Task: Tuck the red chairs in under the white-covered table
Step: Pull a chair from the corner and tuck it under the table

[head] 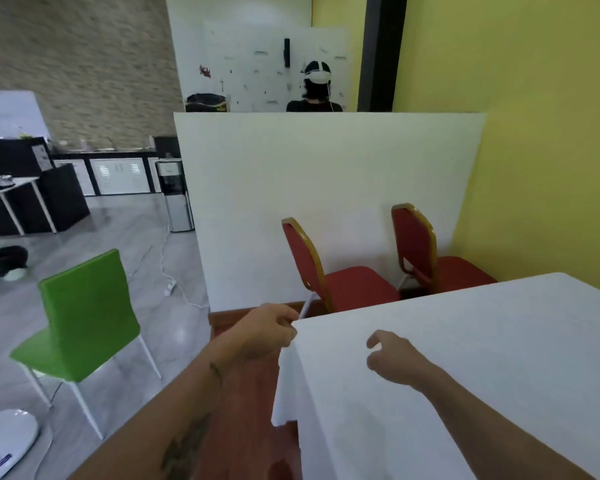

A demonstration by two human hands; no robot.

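Two red chairs with gold frames stand beyond the far edge of the white-covered table [482, 358], against a white partition. The nearer red chair [357, 285] is at centre and the second red chair [461, 268] is to its right by the yellow wall. The table edge hides the lower part of both seats. My left hand [267, 332] is closed at the table's far-left corner, touching the cloth, with a thin white stick [306, 305] rising from its fingers. My right hand [394, 356] hovers over the tabletop with its fingers curled apart, holding nothing.
A green chair [84, 317] with white legs stands on the grey floor to the left. A white cable and power strip [170, 287] lie on the floor near the white partition [326, 174]. A person with a headset sits behind the partition. A red-brown floor strip runs under the table.
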